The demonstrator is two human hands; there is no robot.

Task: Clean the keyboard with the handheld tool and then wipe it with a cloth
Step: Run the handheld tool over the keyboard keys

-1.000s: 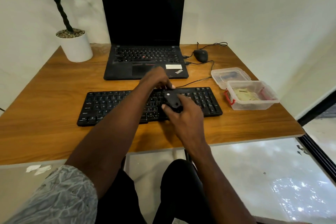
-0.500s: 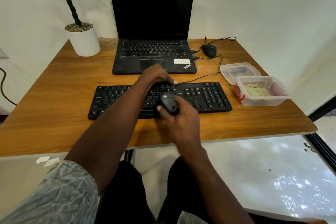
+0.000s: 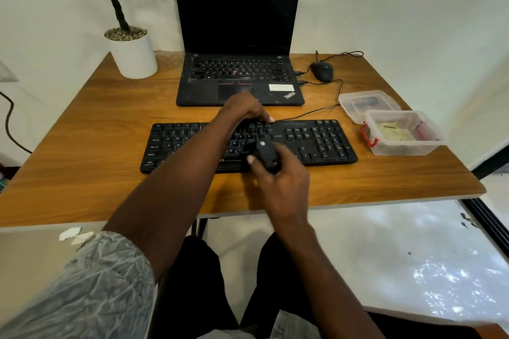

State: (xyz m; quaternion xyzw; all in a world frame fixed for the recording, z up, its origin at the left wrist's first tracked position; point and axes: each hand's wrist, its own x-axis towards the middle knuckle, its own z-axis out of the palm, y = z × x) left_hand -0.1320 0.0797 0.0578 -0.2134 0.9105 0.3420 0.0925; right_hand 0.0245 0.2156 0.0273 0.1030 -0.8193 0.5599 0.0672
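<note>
A black keyboard (image 3: 316,143) lies across the front of the wooden desk (image 3: 91,151). My left hand (image 3: 242,110) reaches over its middle, and the curled fingers grip the keyboard's far edge. A small black handheld tool (image 3: 265,155) with a pale dot on top is held in my right hand (image 3: 278,181). It is pressed down on the keys near the keyboard's middle, close to the front edge. My left forearm hides the keys under it.
An open black laptop (image 3: 237,36) stands behind the keyboard. A wired mouse (image 3: 322,71) is to the laptop's right and a potted plant (image 3: 132,52) at the back left. Two clear plastic containers (image 3: 402,132) sit at the right edge, the nearer one holding something yellowish.
My right hand has slid the tool a little left and toward the keyboard's front edge. My left hand stays on the far edge. The camera has moved slightly.
</note>
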